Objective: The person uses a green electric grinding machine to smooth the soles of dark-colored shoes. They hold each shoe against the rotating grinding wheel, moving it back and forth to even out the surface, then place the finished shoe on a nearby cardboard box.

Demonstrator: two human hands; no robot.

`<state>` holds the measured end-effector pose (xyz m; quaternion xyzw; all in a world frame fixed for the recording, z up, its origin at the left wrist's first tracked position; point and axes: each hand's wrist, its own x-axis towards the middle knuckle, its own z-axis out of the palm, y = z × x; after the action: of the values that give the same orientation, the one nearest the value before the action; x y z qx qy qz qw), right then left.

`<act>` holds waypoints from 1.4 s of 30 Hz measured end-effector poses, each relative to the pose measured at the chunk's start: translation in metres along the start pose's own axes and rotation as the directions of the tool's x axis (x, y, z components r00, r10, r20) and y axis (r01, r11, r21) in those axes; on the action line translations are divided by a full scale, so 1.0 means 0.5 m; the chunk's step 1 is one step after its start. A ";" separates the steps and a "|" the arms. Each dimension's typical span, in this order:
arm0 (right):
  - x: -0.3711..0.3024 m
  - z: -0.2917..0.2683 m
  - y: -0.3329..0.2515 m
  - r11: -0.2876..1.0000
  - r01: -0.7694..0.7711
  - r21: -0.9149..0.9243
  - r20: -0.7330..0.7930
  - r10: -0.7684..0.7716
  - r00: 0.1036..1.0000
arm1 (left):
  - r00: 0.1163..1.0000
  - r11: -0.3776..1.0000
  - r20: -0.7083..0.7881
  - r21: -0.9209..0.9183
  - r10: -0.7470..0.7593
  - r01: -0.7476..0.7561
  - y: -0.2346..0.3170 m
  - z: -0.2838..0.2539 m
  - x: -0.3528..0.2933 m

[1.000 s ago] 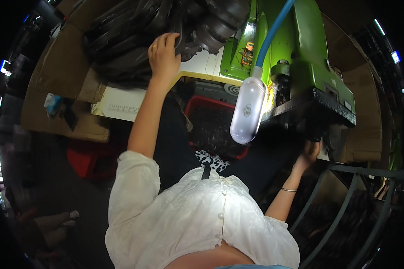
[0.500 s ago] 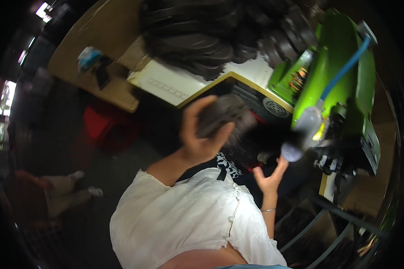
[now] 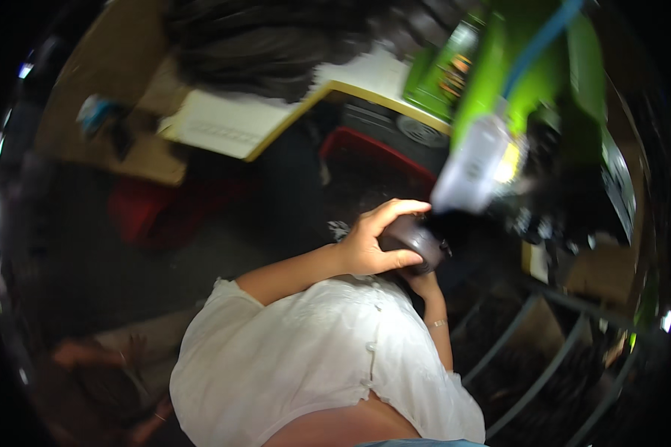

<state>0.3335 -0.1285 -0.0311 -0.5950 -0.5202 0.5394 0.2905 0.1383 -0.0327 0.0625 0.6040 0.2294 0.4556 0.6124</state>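
My left hand [image 3: 376, 242] is curled round a dark brown, rounded piece [image 3: 411, 240] with a smooth sheen, its thumb on the near side and its fingers over the far side. The piece's exact kind is not clear. Close below it is my right hand [image 3: 423, 283], mostly covered by the piece; its fingers are hidden. Both hands are close together in front of my white shirt, just left of a green machine [image 3: 473, 97] shaped like an industrial sewing machine. A whitish lamp [image 3: 473, 167] on a blue flexible neck shines beside the hands.
Heaped dark brown pieces [image 3: 238, 48] lie on the white, yellow-edged table [image 3: 227, 119]. A red bin [image 3: 376, 141] is under its edge, and another red container [image 3: 145, 212] stands left. Metal bars [image 3: 552, 357] are at lower right. Another person's arm [image 3: 89, 354] shows at lower left.
My left hand has carried the dark piece down and right, to the right hand. The right hand, seen with fingers spread before, is now mostly behind the piece. The view has shifted.
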 end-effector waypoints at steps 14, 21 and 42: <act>0.036 0.088 -0.085 0.956 -0.177 0.233 0.340 0.091 0.936 | 0.943 0.939 0.053 0.128 -0.328 0.319 0.059 0.060 0.111; -0.016 0.011 -0.016 0.999 -0.009 0.039 0.152 0.003 0.988 | 0.952 0.952 0.002 -0.029 -0.306 0.306 0.002 0.036 0.061; -0.074 -0.247 -0.123 0.474 0.693 0.544 -0.790 0.010 0.613 | 0.948 0.903 -0.064 -0.330 -0.313 0.276 0.018 -0.008 0.012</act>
<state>0.4357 -0.1188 0.0679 -0.4131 -0.1726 0.3654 0.8161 0.1356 -0.0270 0.0721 0.4289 0.2771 0.4226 0.7488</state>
